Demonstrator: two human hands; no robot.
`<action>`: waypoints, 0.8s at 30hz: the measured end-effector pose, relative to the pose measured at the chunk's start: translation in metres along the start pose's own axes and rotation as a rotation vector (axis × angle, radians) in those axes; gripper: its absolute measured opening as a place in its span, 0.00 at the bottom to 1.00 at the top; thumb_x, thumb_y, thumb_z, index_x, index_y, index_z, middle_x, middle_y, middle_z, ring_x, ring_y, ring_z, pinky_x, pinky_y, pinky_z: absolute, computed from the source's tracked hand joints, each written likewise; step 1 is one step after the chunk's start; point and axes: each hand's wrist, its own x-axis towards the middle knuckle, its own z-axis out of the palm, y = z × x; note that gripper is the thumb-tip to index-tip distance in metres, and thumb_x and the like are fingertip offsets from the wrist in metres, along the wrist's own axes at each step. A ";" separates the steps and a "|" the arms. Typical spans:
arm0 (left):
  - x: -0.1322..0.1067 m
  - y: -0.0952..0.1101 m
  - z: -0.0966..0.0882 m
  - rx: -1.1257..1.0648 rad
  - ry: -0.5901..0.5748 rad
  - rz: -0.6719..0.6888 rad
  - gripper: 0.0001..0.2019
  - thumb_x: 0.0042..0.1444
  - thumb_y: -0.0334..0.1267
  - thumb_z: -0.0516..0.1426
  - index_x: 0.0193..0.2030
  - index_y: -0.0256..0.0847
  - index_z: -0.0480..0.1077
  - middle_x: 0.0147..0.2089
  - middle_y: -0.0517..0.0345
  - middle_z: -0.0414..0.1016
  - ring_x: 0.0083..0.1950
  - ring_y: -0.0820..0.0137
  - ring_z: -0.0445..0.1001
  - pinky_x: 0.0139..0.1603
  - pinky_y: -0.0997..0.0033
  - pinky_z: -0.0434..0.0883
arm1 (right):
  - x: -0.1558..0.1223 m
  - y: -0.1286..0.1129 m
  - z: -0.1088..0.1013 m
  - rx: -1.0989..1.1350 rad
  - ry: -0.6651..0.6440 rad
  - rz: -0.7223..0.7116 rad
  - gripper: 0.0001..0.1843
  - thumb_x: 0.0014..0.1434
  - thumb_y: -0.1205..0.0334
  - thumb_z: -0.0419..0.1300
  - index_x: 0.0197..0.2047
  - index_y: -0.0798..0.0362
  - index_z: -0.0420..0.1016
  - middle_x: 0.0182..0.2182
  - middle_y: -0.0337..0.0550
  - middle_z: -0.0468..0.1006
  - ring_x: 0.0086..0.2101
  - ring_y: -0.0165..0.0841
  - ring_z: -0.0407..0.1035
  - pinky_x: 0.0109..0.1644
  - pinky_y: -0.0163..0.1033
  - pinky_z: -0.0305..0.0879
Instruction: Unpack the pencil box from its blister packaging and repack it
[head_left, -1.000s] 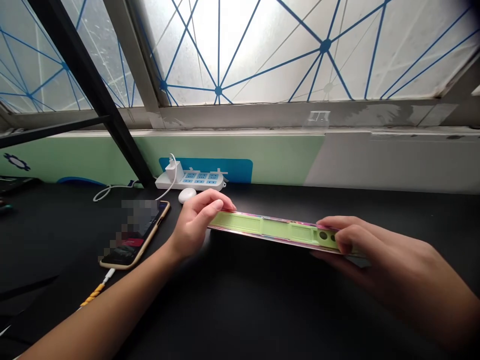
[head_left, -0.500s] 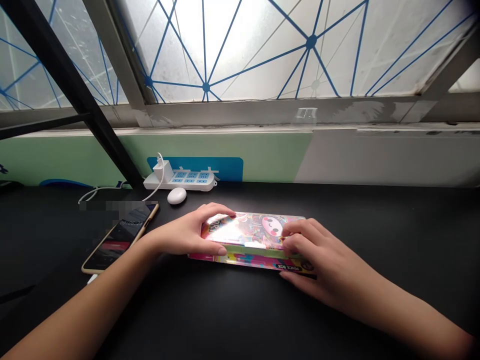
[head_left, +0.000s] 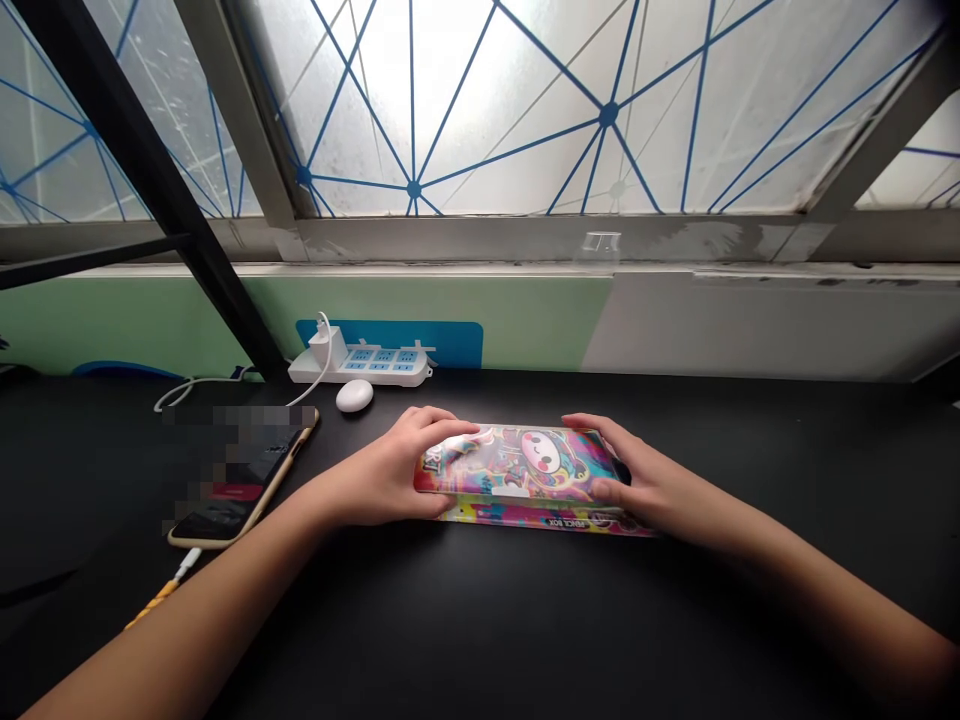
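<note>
here, the pencil box (head_left: 517, 462) is lying flat on the worktop (head_left: 480, 620), its lid shut; its near left end is clasped by the left hand (head_left: 390, 475), its right end by the right hand (head_left: 645, 480), both spread wide around it.

Bright daylight through frosted window (head_left: 465, 100), dim black desk (head_left: 525, 630), wide-angle edge distortion

From my station I see a pencil box (head_left: 521, 465) printed in swirling pink, teal and yellow cartoon patterns, on a black table (head_left: 600, 640), beneath frosted window panes (head_left: 487, 100) webbed with blue lines.
</note>
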 end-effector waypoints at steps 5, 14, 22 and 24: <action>-0.001 0.007 0.010 0.250 0.131 0.133 0.40 0.51 0.26 0.64 0.71 0.55 0.63 0.68 0.49 0.60 0.70 0.52 0.58 0.71 0.48 0.64 | 0.006 -0.002 -0.006 -0.051 0.216 -0.023 0.31 0.64 0.34 0.57 0.59 0.46 0.72 0.57 0.53 0.75 0.54 0.50 0.73 0.56 0.56 0.72; 0.002 0.016 0.021 0.554 0.413 0.311 0.35 0.60 0.42 0.66 0.73 0.47 0.60 0.73 0.40 0.57 0.73 0.45 0.55 0.75 0.34 0.49 | -0.016 -0.021 -0.029 -0.268 0.464 -0.266 0.29 0.55 0.38 0.69 0.52 0.48 0.75 0.46 0.48 0.75 0.41 0.43 0.75 0.44 0.47 0.76; 0.000 0.018 -0.001 0.501 0.572 0.372 0.08 0.67 0.37 0.62 0.51 0.43 0.73 0.44 0.56 0.83 0.44 0.67 0.80 0.70 0.50 0.59 | -0.024 -0.031 -0.020 -0.522 0.452 -0.561 0.10 0.63 0.59 0.65 0.47 0.47 0.70 0.38 0.42 0.80 0.34 0.37 0.76 0.36 0.41 0.71; -0.002 0.019 -0.005 0.521 0.516 0.423 0.03 0.68 0.36 0.61 0.44 0.41 0.75 0.36 0.61 0.82 0.35 0.71 0.78 0.63 0.57 0.65 | -0.024 -0.031 -0.016 -0.566 0.432 -0.606 0.11 0.65 0.62 0.62 0.49 0.48 0.69 0.41 0.44 0.81 0.36 0.38 0.78 0.39 0.41 0.72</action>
